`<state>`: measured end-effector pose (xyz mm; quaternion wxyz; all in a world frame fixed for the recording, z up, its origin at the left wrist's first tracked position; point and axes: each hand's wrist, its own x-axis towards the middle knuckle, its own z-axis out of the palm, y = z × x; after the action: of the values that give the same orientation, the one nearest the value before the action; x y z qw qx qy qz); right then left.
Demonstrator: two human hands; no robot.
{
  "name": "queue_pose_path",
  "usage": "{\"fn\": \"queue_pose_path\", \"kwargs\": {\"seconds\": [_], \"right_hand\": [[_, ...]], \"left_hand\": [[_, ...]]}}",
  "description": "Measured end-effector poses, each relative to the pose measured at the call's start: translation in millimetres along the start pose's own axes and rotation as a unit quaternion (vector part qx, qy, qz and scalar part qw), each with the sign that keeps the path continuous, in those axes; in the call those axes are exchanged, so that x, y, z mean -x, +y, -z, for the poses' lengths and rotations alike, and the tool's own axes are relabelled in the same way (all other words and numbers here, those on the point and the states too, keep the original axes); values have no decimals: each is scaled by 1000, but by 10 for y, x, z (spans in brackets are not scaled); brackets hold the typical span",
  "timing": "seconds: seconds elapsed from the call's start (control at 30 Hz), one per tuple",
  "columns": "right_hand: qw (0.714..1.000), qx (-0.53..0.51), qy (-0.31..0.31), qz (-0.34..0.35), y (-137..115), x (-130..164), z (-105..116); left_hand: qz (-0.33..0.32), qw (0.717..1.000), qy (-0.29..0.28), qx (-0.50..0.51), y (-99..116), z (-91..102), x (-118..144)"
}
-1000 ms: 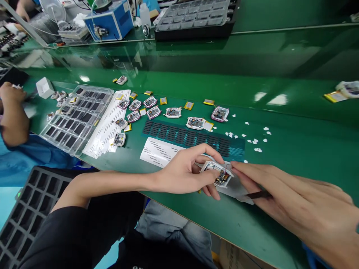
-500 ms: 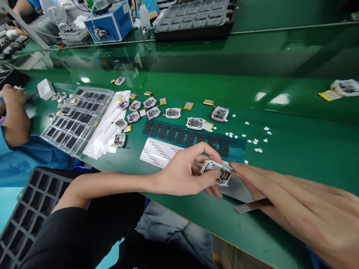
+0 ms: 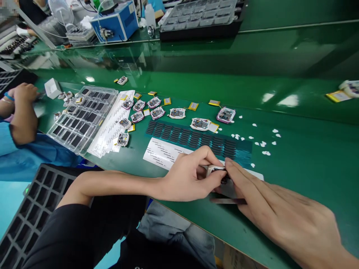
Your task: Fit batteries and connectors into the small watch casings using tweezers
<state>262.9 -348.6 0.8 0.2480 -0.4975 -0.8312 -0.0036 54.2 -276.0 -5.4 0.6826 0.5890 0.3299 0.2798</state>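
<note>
My left hand (image 3: 193, 173) is closed around a small white watch case (image 3: 213, 170) with an open circuit board in it, thumb and forefinger at its sides. The case is tilted and mostly hidden by my fingers. My right hand (image 3: 260, 198) meets it from the right, fingertips at the case's edge. A flat metal tool (image 3: 228, 201) sticks out to the left from under my right palm; its other end is hidden. Beneath both hands lies a white printed sheet (image 3: 162, 152), beside a teal sheet of black strips (image 3: 190, 138).
Several watch cases with boards (image 3: 200, 124) and yellow-edged batteries (image 3: 193, 106) lie behind. White scraps (image 3: 263, 144) are scattered at right. To the left are a clear tray (image 3: 84, 119), paper sheets (image 3: 112, 125) and another person's hand (image 3: 26, 92). A black compartment tray (image 3: 36, 201) stands at lower left.
The watch case has turned edge-on, showing less of its board. My right hand has moved left, closer to my left hand, and the metal tool now lies nearly level below the case.
</note>
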Motion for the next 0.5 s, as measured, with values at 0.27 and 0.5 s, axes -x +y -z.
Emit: {"fn": "queue_pose_path", "kwargs": {"seconds": [0.27, 0.5], "right_hand": [[981, -151, 76, -100, -21, -167, 23], [950, -264, 12, -169, -77, -209, 38]], "left_hand": [[-44, 998, -34, -35, 37, 9, 21], [-136, 969, -101, -183, 72, 142, 25]]}}
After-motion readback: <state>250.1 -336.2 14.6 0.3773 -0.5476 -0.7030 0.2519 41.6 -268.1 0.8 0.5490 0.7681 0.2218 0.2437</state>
